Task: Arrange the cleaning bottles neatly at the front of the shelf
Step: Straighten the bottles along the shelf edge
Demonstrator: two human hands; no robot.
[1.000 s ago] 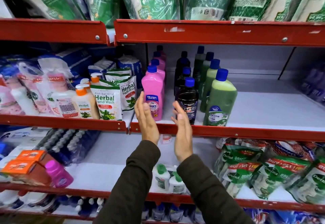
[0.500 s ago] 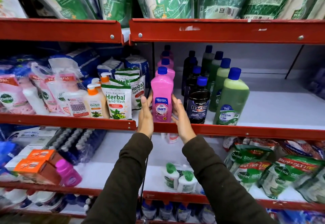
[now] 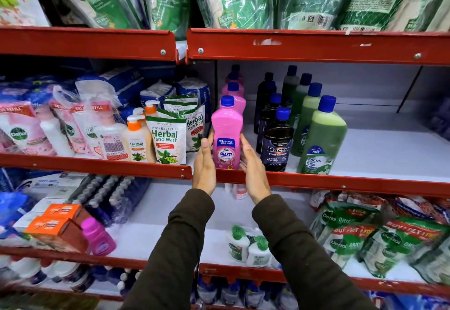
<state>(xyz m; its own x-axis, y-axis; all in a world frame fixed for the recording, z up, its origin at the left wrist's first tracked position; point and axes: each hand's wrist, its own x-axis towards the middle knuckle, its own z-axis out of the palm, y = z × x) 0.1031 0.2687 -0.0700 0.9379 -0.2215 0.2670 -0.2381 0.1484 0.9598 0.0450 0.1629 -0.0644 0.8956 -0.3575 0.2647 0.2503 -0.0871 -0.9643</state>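
A pink Shakti bottle (image 3: 227, 136) with a blue cap stands upright at the front edge of the red-rimmed middle shelf (image 3: 341, 184). My left hand (image 3: 204, 168) lies flat against its left side and my right hand (image 3: 254, 170) against its right side, clasping it between them. More pink bottles (image 3: 235, 95) line up behind it. To its right a black Bactin bottle (image 3: 277, 146) and a green Bactin bottle (image 3: 321, 139) each head a row running back into the shelf.
Herbal hand wash pouches (image 3: 168, 139) and pump bottles crowd the shelf section just left of the pink bottle. White shelf surface (image 3: 389, 151) shows right of the green row. The upper shelf's red rim (image 3: 316, 46) hangs overhead. Dettol pouches (image 3: 389, 239) fill the lower shelf.
My hands rose from in front of the shelf edge and closed in on both sides of the front pink bottle. The camera moved closer.
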